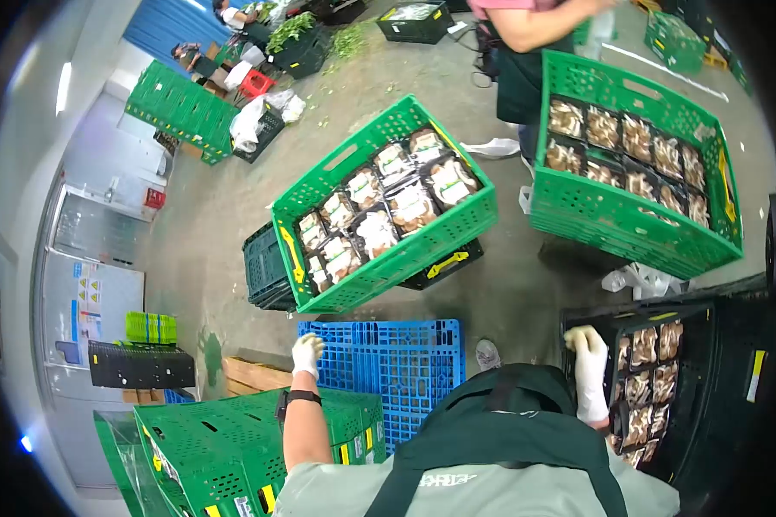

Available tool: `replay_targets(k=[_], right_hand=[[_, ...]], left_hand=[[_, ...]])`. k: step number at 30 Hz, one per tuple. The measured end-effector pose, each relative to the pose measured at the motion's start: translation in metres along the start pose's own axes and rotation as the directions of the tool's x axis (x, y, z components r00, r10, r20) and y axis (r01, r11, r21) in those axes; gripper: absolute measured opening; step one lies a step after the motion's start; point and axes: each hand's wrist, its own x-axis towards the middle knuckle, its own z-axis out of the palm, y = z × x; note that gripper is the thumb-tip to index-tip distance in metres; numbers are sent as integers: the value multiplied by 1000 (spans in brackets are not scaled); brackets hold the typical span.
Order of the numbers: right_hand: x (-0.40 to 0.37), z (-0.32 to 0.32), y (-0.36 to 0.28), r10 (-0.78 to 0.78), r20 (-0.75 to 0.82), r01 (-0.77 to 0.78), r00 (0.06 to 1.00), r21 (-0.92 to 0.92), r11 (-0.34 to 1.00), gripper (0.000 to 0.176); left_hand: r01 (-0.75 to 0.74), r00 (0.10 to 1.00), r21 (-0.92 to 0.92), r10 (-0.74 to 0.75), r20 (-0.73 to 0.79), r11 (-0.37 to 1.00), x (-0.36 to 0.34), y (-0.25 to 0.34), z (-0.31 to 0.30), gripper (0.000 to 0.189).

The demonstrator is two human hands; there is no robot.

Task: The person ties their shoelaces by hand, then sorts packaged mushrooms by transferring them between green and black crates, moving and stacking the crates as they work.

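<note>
My left hand (308, 353), in a white glove, hangs over the left edge of a blue plastic pallet (379, 353). Its fingers are loosely bent with nothing visible in them. On the other side, my right hand (588, 366), also gloved, is at the near-left corner of a black crate (707, 345), its fingers apart and bent down by the rim. Rows of wrapped mushroom trays (642, 379) lie inside that crate. Ahead of me, a green crate (345, 159) holds more mushroom trays (378, 233) and rests on darker crates.
At the right, another green crate (629, 211) contains mushroom trays. A person (535, 52) stands behind it. Green crates (224, 439) are stacked by my left arm, and black crates (142, 365) stand by the wall. Other people work among crates and leafy greens (291, 33) at the back.
</note>
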Motion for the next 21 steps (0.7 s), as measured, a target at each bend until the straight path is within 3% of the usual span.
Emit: replay_targets(k=[3,6,7,10,11,12,13,14,15,16,17,18,20,21], right_hand=[[68,80,-50,-277,120,264,954,110,958,12],[145,155,-93,-408,196,431,892,-92,898,9],[167,179,-113,-407,220,443,887,-147,885,9],[249,250,-124,-676,237,716,698,-228,660,10],[283,267,-119,-753,309,799,581,-393,455,15],[312,287,-121,-468,338,567,816,-313,762,24],[321,307,-144,-323,441,479,837,-308,822,32],[367,331,-115,-377,448,528,811,-283,801,35],[406,350,-95,-366,454,508,812,-243,826,41],[462,373,-57,-408,446,566,796,-313,763,45],[492,385,-36,-400,512,542,760,-159,825,48],[498,391,-49,-287,558,513,778,-301,804,49],[527,407,-42,-217,505,392,836,-270,880,43],[529,411,-52,-212,526,406,823,-285,869,43]], left_hand=[[-150,985,89,157,-74,985,35,31,-8,25],[-329,928,235,359,-96,915,99,29,-17,38],[-311,939,193,332,-88,931,94,48,-9,44],[-361,919,97,372,-131,927,140,52,6,52],[-383,905,272,418,-81,883,146,68,10,53],[-379,924,70,382,-35,923,154,74,17,47],[-374,926,192,375,34,907,159,89,18,35],[-313,936,298,347,-65,902,138,119,28,29],[-338,937,33,339,-86,941,192,83,32,29],[-70,995,-27,68,-77,997,159,127,35,30],[-136,971,160,164,-177,978,163,140,34,30],[-238,929,180,278,-246,954,195,126,37,34],[-218,898,176,268,-348,960,228,127,41,43],[-211,900,160,256,-353,964,234,127,41,41]])
